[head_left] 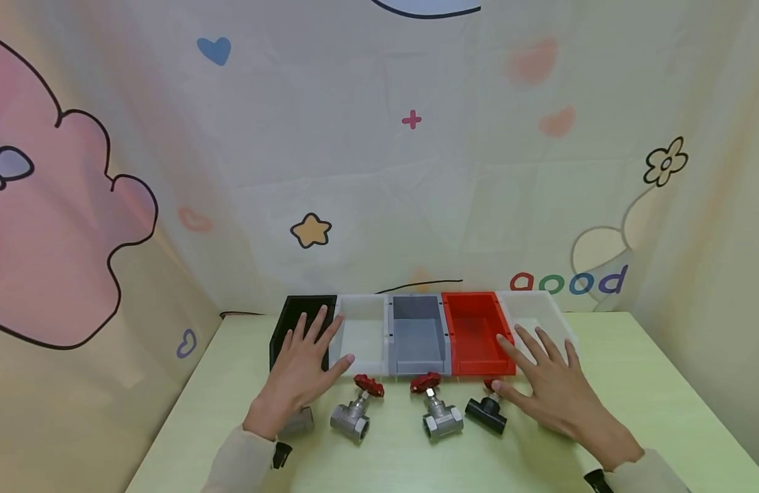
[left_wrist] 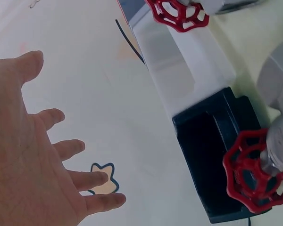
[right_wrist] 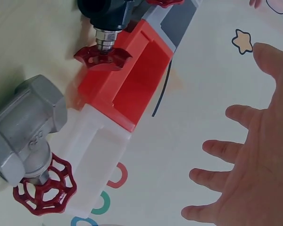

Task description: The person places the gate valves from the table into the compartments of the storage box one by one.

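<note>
My left hand is held with fingers spread over the black bin and a silver valve, which it mostly hides. This valve's red handwheel shows in the left wrist view. Fingers also spread, my right hand hovers at the right end of the row and holds nothing. Beneath it, a silver valve with a red handwheel shows only in the right wrist view. Close to the right thumb lies a black valve. Between the hands lie two more silver valves with red handwheels.
Behind the valves stands a row of joined bins: black, white, grey, red and another white one. A patterned cloth hangs behind the pale green table.
</note>
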The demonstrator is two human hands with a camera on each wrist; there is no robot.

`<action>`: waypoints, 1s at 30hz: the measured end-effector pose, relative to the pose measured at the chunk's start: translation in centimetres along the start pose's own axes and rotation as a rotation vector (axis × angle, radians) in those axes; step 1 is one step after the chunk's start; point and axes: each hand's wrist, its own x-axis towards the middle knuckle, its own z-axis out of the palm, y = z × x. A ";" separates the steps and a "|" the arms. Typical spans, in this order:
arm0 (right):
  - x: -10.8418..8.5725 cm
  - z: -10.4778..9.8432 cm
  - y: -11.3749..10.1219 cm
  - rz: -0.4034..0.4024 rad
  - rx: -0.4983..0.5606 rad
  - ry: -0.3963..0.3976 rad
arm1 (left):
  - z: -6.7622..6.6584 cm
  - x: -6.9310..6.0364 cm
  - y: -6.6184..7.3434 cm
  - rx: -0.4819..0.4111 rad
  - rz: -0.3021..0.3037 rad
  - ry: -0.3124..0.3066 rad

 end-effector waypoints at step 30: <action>-2.4 1.8 2.7 0.043 -0.029 -0.047 | 1.9 0.8 -7.1 -0.064 -0.201 -0.068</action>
